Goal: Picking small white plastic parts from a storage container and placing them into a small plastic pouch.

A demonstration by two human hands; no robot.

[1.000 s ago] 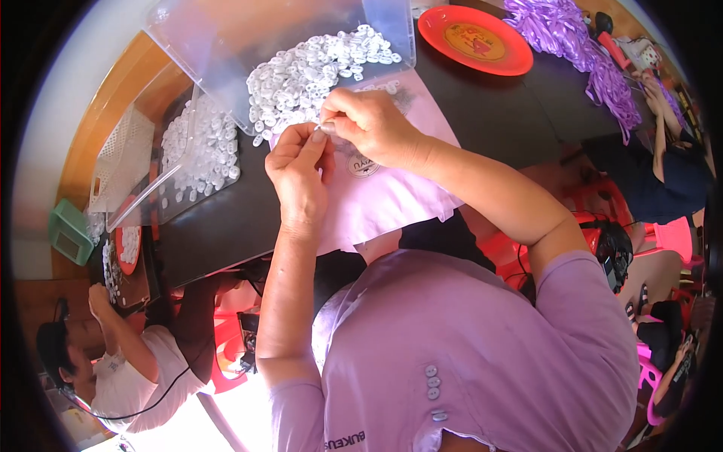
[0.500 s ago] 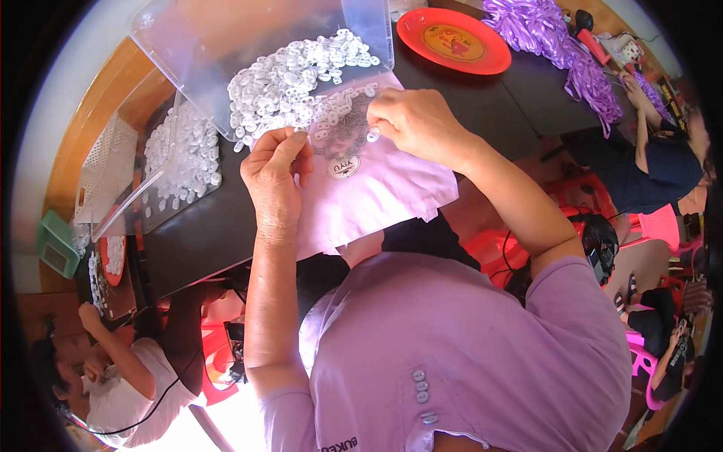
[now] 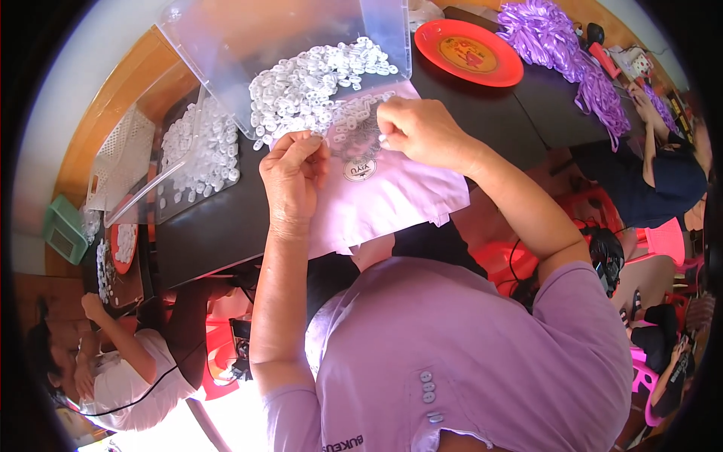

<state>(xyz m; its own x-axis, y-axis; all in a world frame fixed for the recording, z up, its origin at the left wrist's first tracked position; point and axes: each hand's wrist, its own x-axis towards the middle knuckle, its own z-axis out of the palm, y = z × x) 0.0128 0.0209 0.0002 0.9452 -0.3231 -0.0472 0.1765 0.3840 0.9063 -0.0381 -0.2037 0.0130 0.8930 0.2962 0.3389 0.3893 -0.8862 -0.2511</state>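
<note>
A pink cloth (image 3: 392,192) with a round badge lies over the table edge and my lap. On its upper part rest a loose heap of thin dark grey pieces (image 3: 364,143) and several small oval white plastic pieces (image 3: 350,113). My right hand (image 3: 425,135) pinches one white plastic piece (image 3: 382,139) just above the grey heap. To its left, my left hand (image 3: 292,169) has thumb and forefinger pressed together beside the white pieces; what sits between those fingertips is too small to make out. A clear plastic bin (image 3: 218,83) lies tipped, spilling more white pieces toward the cloth.
A second clear container (image 3: 162,181) of white pieces stands at left, near a green basket (image 3: 65,230). A red plate (image 3: 471,53) and purple ribbon bundles (image 3: 538,34) lie at the far right. Other people sit at both sides; dark table (image 3: 218,241) borders the cloth.
The whole view has shifted, so the scene sits slightly farther right. My right hand has turned a little with the white piece still pinched. My left hand keeps its place over the cloth.
</note>
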